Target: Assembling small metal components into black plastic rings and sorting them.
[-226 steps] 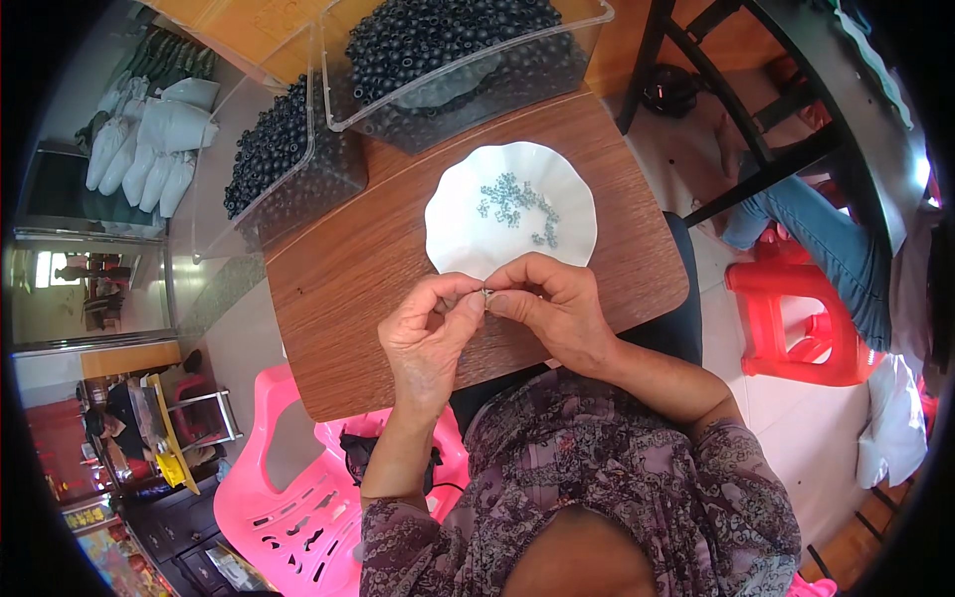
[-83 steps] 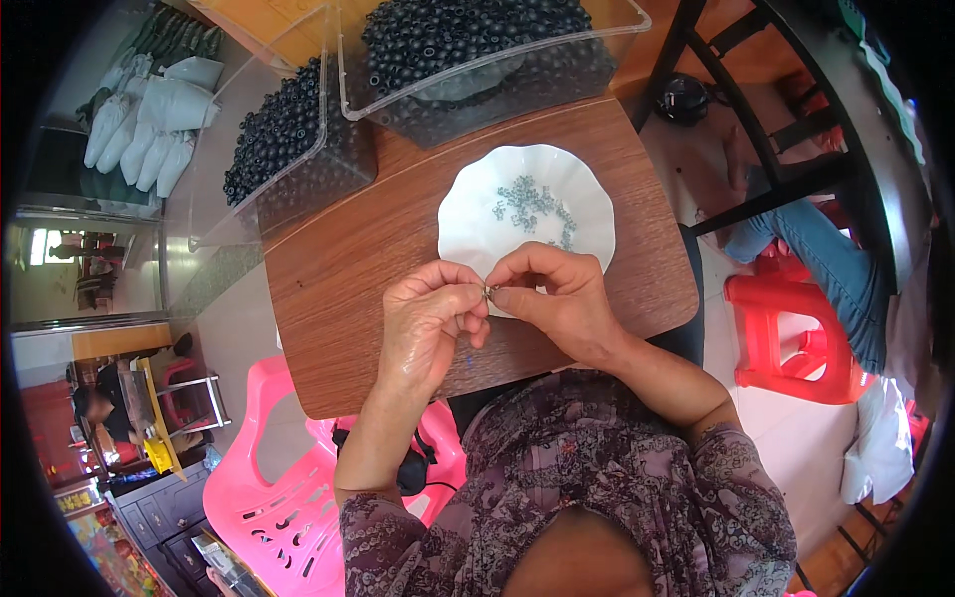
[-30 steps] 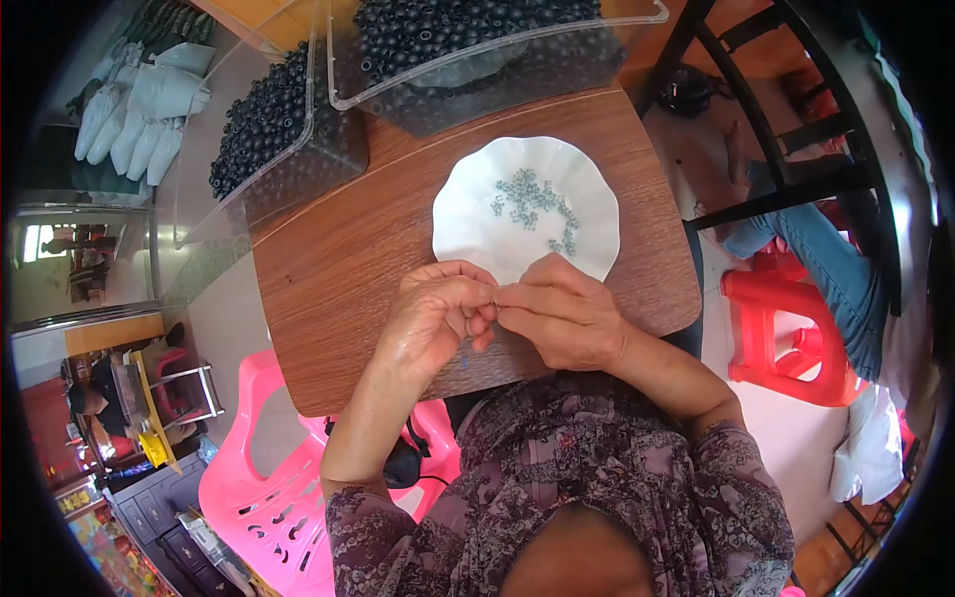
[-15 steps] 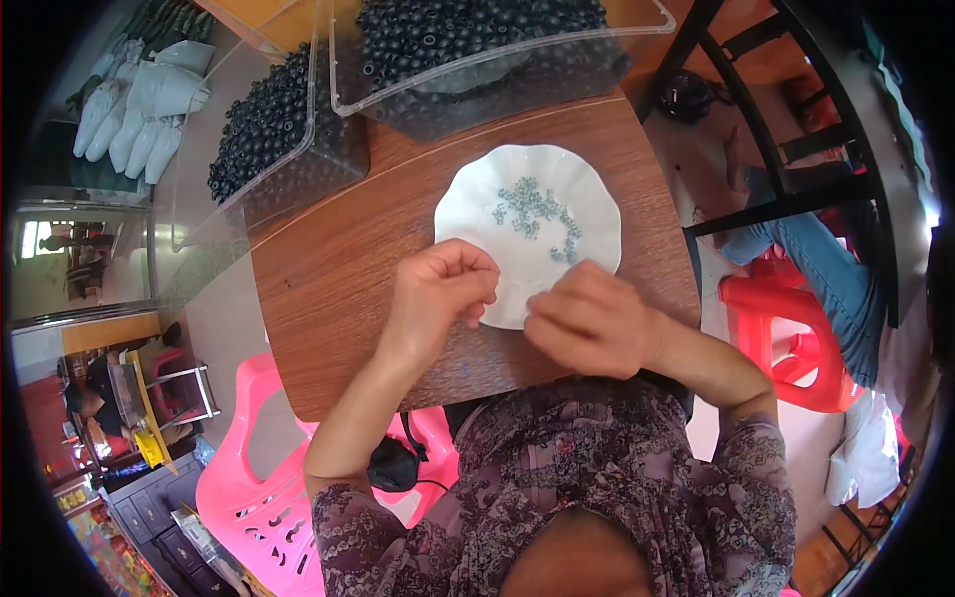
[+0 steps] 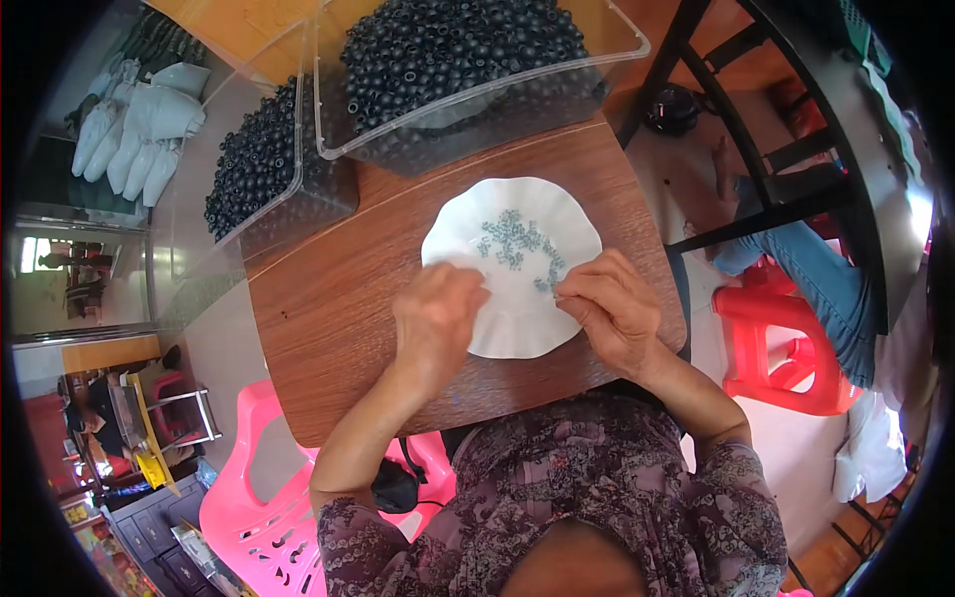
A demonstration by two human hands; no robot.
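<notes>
A white plate with a wavy rim (image 5: pixel 512 323) lies near the front of the brown wooden table. Scattered on it are several tiny, clear blue-green bits like beads (image 5: pixel 510 237). At the plate's left edge my left hand (image 5: pixel 435 316) is curled with its fingers drawn together, partly smeared by motion. Over the plate's right edge, my right hand (image 5: pixel 619 310) pinches thumb and fingertips together beside the bits. Whatever either pinch holds is hidden or too small to make out.
Two clear plastic bins (image 5: pixel 468 117) full of small black ring-like pieces (image 5: pixel 458 60) stand at the table's far side. A pink chair (image 5: pixel 239 512) is at the left. On the right are a red stool (image 5: pixel 741 328), a black metal frame (image 5: pixel 771 214) and another person's jeans-clad leg (image 5: pixel 811 284).
My right hand has turned, so its pinched fingertips now point to the plate. My left hand is blurred and still curled. The whole view has shifted, with table and plate lower in it.
</notes>
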